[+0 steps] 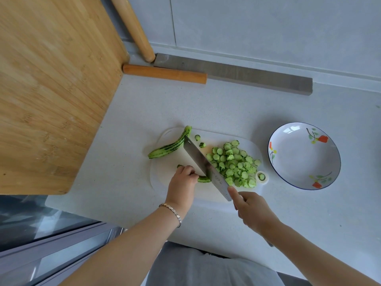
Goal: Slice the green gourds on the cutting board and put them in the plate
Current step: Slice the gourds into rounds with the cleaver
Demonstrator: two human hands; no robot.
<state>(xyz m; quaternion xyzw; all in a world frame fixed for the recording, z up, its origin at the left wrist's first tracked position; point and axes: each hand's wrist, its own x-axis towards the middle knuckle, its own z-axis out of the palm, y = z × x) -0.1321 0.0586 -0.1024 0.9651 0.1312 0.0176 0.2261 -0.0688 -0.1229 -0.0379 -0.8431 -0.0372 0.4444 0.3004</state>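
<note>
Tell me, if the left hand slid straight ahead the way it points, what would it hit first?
Most likely the cleaver, whose blade stands right ahead of the left hand, on the gourd piece it holds.

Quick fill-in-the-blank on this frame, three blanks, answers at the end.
1. The left hand holds a gourd piece; the ____ hand grips the cleaver.
2. The slices lie on the cutting board; the plate holds ____ of them.
3. The whole gourd lies at the board's ____ edge.
Missing: right; none; left.
</note>
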